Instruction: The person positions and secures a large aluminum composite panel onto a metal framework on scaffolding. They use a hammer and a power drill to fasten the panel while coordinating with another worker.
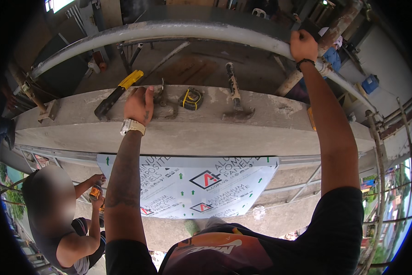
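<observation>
My left hand (138, 106), wearing a white watch, rests at the far edge of a concrete ledge (251, 135). Its thumb stands apart from the fingers, whose tips are partly hidden, and nothing shows in its grasp. Close on its left lies a yellow-and-black hand tool (119, 94); on its right are small metal brackets (168, 110). A tape measure (190, 98) and a claw hammer (235, 98) lie farther right on the ledge. Up at the right, my right hand (303, 46) is closed around a whitish pipe rail (242, 34), near its joint with a rusty upright.
Below the ledge, a film-covered composite panel (224, 192) leans at a metal frame (302, 185). At left, a co-worker (54, 220) holds a yellow-and-black power drill (96, 191). Scaffold poles (377, 160) stand at right; another person (333, 55) is beyond the rail.
</observation>
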Tool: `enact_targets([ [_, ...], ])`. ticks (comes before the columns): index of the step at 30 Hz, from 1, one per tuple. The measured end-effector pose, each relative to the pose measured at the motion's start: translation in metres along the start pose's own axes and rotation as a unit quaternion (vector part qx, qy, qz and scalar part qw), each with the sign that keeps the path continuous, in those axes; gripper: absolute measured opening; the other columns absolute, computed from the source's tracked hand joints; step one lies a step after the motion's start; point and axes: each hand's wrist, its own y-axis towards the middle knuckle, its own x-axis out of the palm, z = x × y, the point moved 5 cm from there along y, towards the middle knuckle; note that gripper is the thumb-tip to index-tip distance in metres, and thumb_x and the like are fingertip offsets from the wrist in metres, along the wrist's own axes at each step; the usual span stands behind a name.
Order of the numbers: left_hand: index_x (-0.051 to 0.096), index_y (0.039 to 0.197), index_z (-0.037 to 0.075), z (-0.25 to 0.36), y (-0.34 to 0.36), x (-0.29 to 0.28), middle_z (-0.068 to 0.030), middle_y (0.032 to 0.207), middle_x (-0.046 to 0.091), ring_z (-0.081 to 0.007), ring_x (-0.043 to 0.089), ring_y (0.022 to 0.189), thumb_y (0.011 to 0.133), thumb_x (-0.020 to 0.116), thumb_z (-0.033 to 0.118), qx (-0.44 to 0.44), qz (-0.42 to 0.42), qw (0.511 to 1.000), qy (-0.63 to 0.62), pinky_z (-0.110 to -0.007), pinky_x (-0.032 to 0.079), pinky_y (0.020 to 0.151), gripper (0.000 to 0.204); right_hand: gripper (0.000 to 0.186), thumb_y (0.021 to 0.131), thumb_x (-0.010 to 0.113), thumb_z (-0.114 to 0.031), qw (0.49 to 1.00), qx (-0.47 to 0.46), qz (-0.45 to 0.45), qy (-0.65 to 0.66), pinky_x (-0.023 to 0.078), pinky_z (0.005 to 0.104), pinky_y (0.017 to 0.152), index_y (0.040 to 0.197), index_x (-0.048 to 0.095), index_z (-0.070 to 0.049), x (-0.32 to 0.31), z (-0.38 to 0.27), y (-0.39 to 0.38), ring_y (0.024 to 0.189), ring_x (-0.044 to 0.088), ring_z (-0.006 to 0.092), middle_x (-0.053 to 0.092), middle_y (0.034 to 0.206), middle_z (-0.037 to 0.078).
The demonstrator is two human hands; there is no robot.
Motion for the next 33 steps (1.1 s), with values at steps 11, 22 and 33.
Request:
enact_targets([
  [11,0.064,0.089,-0.002,-0.001,0.0,0.0,-0.0267,0.09,0.065,-0.0486,0.062,0.089,0.105,0.051,0.045,0.003,0.001,1.0,0.0,-0.055,0.05,0.079,0.051,0.051,0.087,0.054,-0.05,1.0,-0.007,-0.004,0.004,0.054,0.0487,0.096,0.117,0.076,-0.015,0.0,-0.001,-0.001,0.109,0.069,0.0399,0.075,0.112,0.017],
  [22,0.064,0.091,-0.002,-0.003,0.001,0.002,-0.0276,0.091,0.065,-0.0487,0.062,0.091,0.106,0.049,0.048,0.004,-0.009,1.0,0.002,-0.055,0.05,0.08,0.054,0.047,0.087,0.056,-0.049,0.998,-0.037,0.029,0.036,0.054,0.0489,0.095,0.114,0.076,-0.016,0.008,0.008,0.002,0.107,0.07,0.04,0.075,0.11,0.018],
  [33,0.065,0.09,-0.002,0.001,0.0,-0.001,-0.0258,0.092,0.066,-0.0481,0.062,0.091,0.106,0.047,0.047,-0.015,-0.018,1.0,0.019,-0.055,0.05,0.08,0.054,0.048,0.089,0.054,-0.05,1.0,-0.006,0.0,0.011,0.054,0.0492,0.095,0.116,0.076,-0.016,0.004,0.004,0.002,0.107,0.07,0.0404,0.075,0.113,0.017],
])
